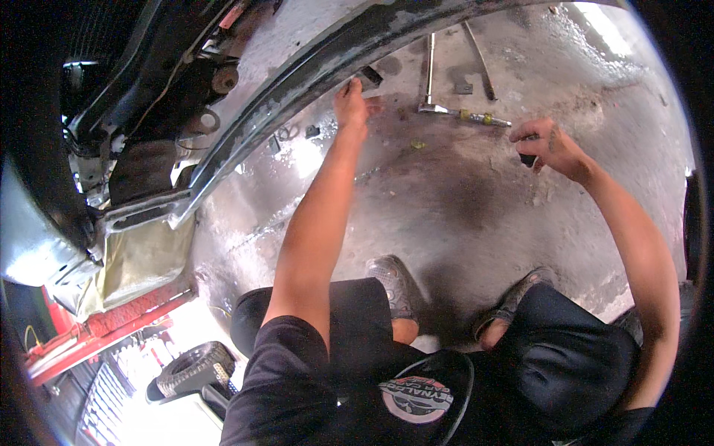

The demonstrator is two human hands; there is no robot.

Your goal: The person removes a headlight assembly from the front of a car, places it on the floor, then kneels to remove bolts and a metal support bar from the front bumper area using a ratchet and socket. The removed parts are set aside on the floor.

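My left hand is raised to the lower edge of a long dark metal beam, its fingers apart and slightly blurred. Just beyond its fingertips, a small black block shows at the beam's edge. My right hand is over the floor at the right, fingers curled around a small black piece, mostly hidden. Close to those fingers ends a silver extension bar with yellow bands, lying on the floor. It meets a long-handled ratchet at a right angle.
A thin rod and a small dark plate lie beyond the extension bar. Small dark parts rest on the floor under the beam. Vehicle underbody parts crowd the upper left, above a red metal bar. A tire is at lower left.
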